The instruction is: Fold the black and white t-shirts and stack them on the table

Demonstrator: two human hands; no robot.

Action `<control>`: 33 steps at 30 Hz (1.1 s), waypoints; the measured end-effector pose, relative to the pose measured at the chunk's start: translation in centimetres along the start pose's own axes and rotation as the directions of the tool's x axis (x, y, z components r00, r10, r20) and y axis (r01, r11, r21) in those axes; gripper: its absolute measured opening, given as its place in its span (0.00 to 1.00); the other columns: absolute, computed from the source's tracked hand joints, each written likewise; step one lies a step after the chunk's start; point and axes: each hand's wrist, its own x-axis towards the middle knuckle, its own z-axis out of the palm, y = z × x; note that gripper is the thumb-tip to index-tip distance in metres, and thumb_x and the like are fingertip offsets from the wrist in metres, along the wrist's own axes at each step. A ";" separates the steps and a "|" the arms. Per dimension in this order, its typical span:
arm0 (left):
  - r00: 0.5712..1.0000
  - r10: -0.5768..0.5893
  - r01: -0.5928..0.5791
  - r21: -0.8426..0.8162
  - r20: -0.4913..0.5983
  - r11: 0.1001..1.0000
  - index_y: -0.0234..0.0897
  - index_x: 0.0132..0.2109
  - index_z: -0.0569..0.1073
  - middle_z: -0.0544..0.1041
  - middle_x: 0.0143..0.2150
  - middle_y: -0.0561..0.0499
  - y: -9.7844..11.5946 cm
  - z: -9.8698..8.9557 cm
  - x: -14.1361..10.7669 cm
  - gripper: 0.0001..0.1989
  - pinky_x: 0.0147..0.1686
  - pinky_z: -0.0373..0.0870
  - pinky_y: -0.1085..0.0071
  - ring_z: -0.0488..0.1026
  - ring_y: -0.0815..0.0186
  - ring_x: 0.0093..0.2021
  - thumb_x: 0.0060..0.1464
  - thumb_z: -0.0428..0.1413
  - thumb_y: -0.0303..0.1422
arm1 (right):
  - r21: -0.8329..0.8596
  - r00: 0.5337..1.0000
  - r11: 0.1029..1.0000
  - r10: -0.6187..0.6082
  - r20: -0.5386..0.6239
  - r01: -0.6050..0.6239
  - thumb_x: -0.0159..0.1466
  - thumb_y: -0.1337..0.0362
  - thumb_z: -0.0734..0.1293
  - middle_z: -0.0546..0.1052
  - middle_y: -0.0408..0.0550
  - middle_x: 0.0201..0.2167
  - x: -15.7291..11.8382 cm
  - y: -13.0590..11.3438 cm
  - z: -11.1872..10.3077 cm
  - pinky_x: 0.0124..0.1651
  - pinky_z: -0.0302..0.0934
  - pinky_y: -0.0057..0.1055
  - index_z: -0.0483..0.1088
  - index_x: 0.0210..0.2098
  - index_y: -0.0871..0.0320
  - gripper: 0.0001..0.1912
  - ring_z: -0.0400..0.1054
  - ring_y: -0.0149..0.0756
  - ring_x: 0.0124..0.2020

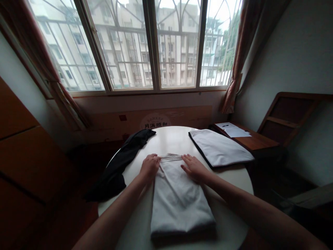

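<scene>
A folded white garment (pixel 179 201) lies lengthwise on the round white table (pixel 137 208) in front of me. Whether it is a shirt or something else cannot be made out. My left hand (pixel 150 167) is at its far left corner, the fingers closed on the edge there. Flat on the far right part of the cloth rests my right hand (pixel 194 168), its fingers stretched out and slightly apart. The cloth's far edge runs between both hands, with soft creases slanting across the top layer.
To the right on the table sit folded white and black clothes (pixel 221 147). A crumpled black garment (pixel 117 166) hangs over the table's left edge. Papers (pixel 232 130) lie on a wooden side table (pixel 260 140). A long printed box (pixel 182 116) stands under the barred window.
</scene>
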 end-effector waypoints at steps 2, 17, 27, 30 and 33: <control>1.000 -0.005 0.005 -0.001 -0.003 1.000 0.35 0.47 0.82 0.78 0.55 0.41 -0.6 -0.6 0.8 0.15 0.60 0.67 0.62 0.71 0.53 0.57 0.62 0.52 0.30 | -0.013 0.999 0.999 0.034 0.006 -0.034 0.74 0.51 0.52 0.54 0.60 0.72 0.6 0.2 -0.4 0.73 0.40 0.48 0.53 0.72 0.66 0.34 0.45 0.51 0.74; 0.979 0.163 -0.158 -0.043 0.121 0.986 0.38 0.38 0.81 0.78 0.50 0.42 -2.6 -2.0 2.7 0.05 0.57 0.67 0.62 0.72 0.53 0.55 0.55 0.60 0.29 | 0.037 0.987 0.991 0.124 0.102 -0.128 0.72 0.48 0.52 0.41 0.58 0.75 0.5 1.1 0.3 0.74 0.33 0.48 0.43 0.75 0.68 0.40 0.34 0.49 0.76; 0.977 0.132 -0.130 -0.023 0.168 0.991 0.36 0.39 0.79 0.80 0.46 0.43 -3.6 -1.4 6.0 0.06 0.53 0.68 0.66 0.74 0.58 0.50 0.59 0.58 0.32 | 0.033 0.985 0.987 0.154 0.079 -0.157 0.71 0.48 0.53 0.40 0.57 0.75 0.4 0.9 0.6 0.74 0.32 0.48 0.44 0.75 0.66 0.40 0.32 0.49 0.76; 0.988 0.042 -0.044 0.011 0.148 0.999 0.36 0.37 0.79 0.80 0.44 0.42 -3.3 -0.5 6.3 0.06 0.50 0.70 0.65 0.75 0.57 0.48 0.58 0.58 0.32 | 0.024 0.983 0.985 0.168 0.074 -0.171 0.71 0.47 0.53 0.40 0.56 0.75 0.4 0.9 0.6 0.74 0.32 0.49 0.45 0.75 0.66 0.41 0.32 0.50 0.76; 0.997 -0.032 0.029 0.039 0.068 0.999 0.35 0.40 0.78 0.79 0.46 0.41 -2.3 -0.3 5.4 0.06 0.51 0.70 0.63 0.74 0.54 0.49 0.59 0.57 0.31 | 0.019 0.983 0.985 0.172 0.069 -0.174 0.71 0.47 0.53 0.41 0.57 0.75 0.3 0.9 0.6 0.74 0.31 0.50 0.45 0.74 0.67 0.41 0.33 0.51 0.76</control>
